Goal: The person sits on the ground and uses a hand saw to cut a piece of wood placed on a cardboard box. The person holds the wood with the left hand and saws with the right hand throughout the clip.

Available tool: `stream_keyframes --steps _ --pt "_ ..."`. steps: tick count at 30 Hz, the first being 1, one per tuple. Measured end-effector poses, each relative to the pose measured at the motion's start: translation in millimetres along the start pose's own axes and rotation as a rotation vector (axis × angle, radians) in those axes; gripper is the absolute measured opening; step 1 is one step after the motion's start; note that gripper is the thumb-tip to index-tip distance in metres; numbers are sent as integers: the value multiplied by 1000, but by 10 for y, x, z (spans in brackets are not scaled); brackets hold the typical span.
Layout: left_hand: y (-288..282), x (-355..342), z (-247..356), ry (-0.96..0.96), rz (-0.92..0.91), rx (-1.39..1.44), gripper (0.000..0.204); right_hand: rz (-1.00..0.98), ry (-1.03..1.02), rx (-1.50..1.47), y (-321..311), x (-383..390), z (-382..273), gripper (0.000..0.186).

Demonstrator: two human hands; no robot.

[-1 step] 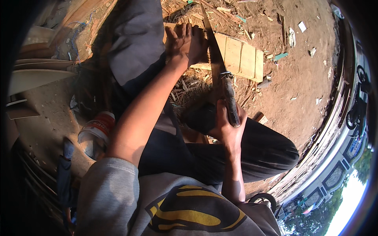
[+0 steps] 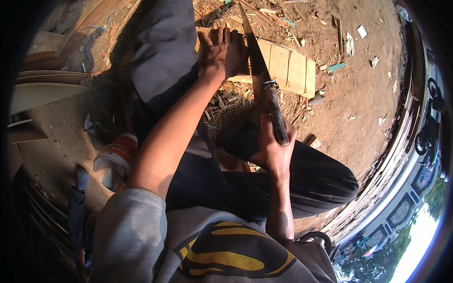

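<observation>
While the left hand (image 2: 222, 52) is pressed flat with its fingers spread on the near end of a pale wooden board (image 2: 288, 66), a long knife (image 2: 262, 80) is held in the right hand (image 2: 273, 148), whose fingers are clamped tight round the dark handle. The blade is pointed away from the body and is laid across the board just beside the left hand, its tip reaching past the far edge; whether the edge is biting into the wood cannot be told. The board is marked by several cross lines and is set on bare brown earth, with a heap of splinters and shavings (image 2: 226, 106) lying between it and the person's knees. Dark trousers (image 2: 302, 181) are seen on the bent legs, and a grey sweatshirt with a yellow emblem (image 2: 226, 254) is seen at the lower edge. Near the left elbow, a red and white plastic container (image 2: 115, 158) is lying on the ground. Scraps of paper (image 2: 361, 32) are scattered over the soil farther off.
</observation>
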State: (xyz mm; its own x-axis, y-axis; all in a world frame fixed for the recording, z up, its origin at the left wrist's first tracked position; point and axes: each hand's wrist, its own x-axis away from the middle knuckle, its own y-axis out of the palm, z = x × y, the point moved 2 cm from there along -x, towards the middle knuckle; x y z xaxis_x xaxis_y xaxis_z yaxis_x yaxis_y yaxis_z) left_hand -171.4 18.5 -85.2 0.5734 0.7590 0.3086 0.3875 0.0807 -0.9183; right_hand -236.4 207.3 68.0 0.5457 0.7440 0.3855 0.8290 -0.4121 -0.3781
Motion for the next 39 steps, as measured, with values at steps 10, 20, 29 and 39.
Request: stream_keyframes --steps 10,20,29,39 --pt "-8 27 -82 -67 137 -734 55 -6 152 -67 19 152 -61 14" --pt "-119 99 -84 198 71 150 49 -7 221 -119 44 138 -129 13" --pt "-141 143 -18 211 189 337 51 -7 98 -70 135 78 -160 11" --pt "-178 131 63 90 276 403 39 14 155 -54 186 -43 -214 13"
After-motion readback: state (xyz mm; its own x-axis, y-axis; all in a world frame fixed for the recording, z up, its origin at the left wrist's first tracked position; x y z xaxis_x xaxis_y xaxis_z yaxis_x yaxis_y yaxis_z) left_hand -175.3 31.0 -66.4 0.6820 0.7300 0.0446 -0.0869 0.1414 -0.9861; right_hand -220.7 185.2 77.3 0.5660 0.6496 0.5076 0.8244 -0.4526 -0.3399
